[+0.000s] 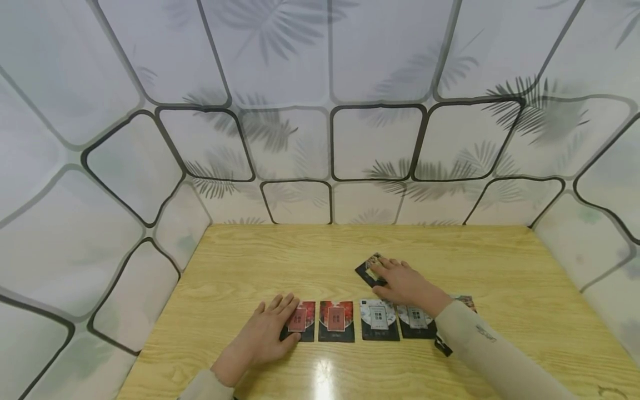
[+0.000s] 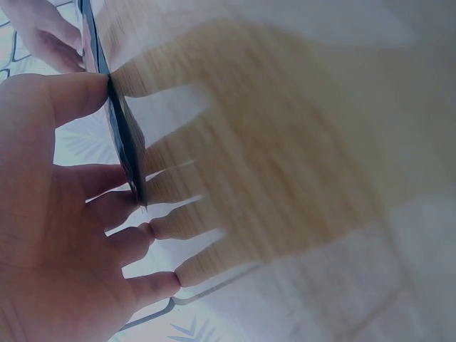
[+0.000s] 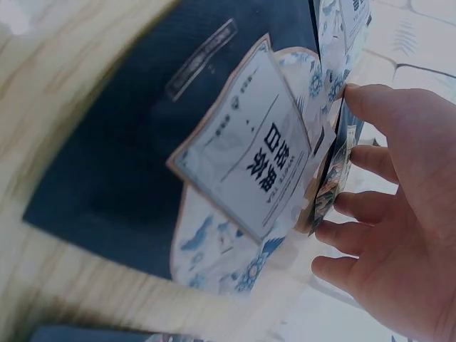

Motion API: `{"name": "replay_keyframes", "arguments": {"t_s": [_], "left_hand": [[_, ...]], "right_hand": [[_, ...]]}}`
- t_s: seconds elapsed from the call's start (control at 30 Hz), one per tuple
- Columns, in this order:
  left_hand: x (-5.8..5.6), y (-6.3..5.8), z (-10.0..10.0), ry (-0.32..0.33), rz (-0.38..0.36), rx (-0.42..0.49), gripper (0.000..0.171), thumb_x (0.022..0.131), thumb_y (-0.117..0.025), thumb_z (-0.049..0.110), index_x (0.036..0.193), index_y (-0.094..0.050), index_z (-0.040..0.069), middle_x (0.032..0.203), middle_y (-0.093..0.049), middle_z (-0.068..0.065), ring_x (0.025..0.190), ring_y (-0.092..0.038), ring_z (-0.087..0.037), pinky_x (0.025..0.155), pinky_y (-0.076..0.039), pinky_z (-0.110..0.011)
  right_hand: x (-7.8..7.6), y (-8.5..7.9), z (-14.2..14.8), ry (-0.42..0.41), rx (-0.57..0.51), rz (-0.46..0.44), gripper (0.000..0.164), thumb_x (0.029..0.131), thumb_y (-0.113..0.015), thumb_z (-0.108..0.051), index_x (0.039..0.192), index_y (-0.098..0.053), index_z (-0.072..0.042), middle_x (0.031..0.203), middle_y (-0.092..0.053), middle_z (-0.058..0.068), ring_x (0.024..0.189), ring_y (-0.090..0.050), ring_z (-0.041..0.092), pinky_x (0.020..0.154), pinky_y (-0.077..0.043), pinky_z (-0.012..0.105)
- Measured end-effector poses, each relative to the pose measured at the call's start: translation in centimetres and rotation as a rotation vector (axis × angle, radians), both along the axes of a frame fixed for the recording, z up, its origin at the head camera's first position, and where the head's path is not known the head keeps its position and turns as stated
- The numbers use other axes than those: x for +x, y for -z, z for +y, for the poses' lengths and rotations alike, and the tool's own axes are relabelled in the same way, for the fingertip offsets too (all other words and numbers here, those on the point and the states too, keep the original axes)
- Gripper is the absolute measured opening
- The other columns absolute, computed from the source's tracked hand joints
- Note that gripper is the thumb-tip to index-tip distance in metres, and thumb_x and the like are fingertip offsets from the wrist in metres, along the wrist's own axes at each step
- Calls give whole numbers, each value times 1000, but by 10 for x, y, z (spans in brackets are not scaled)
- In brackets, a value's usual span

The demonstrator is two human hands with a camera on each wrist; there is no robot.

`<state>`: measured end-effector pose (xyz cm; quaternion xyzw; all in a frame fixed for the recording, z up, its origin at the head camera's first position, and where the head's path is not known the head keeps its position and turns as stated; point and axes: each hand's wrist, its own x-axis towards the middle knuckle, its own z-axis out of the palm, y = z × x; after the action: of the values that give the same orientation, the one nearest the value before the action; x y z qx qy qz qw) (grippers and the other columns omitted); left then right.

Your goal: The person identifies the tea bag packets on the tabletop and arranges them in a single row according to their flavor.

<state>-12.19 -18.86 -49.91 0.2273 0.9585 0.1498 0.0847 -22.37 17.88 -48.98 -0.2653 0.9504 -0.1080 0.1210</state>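
A row of small tea packets lies across the wooden table. At its left end, my left hand (image 1: 266, 330) rests flat with spread fingers, touching a red and black tea packet (image 1: 309, 322). The left wrist view shows the thumb and fingertips at this packet's edge. Behind the row, my right hand (image 1: 405, 284) lies with extended fingers on a dark tea packet (image 1: 364, 270), which sits at an angle and is partly covered. Below that hand, a white and blue packet (image 3: 242, 164) has "WHITE TEA" on its label.
Beside the left hand lies another red and black packet (image 1: 336, 322). Two white and black packets (image 1: 380, 319) follow it to the right. One more packet (image 1: 468, 303) shows partly from under the right sleeve (image 1: 495, 344). A patterned cloth wall (image 1: 370, 139) borders the table (image 1: 280, 250).
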Motion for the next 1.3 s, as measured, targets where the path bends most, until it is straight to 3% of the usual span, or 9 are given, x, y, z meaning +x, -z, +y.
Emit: {"name": "replay_keyframes", "arguments": {"t_s": [0.97,1.3], "left_hand": [[1,2,-1,0,-6,-10,76,102,-60,47,163,-40,6,169,-38,-17,156,-36,-46,120,-32,-72],[1,1,0,-9,-11,-18,77,102,-60,49,163,-40,9,169,-38,-16,155,-36,-46,117,-30,-78]], "right_hand": [[11,-2,43,76,-15,13,64,107,-59,-38,159,-45,-3,163,-35,37,148,-35,60,117,-28,77],[10,-1,57,94,-14,16,64,107,-61,-37,158,-46,-1,161,-36,38,147,-37,60,115,-30,79]]}}
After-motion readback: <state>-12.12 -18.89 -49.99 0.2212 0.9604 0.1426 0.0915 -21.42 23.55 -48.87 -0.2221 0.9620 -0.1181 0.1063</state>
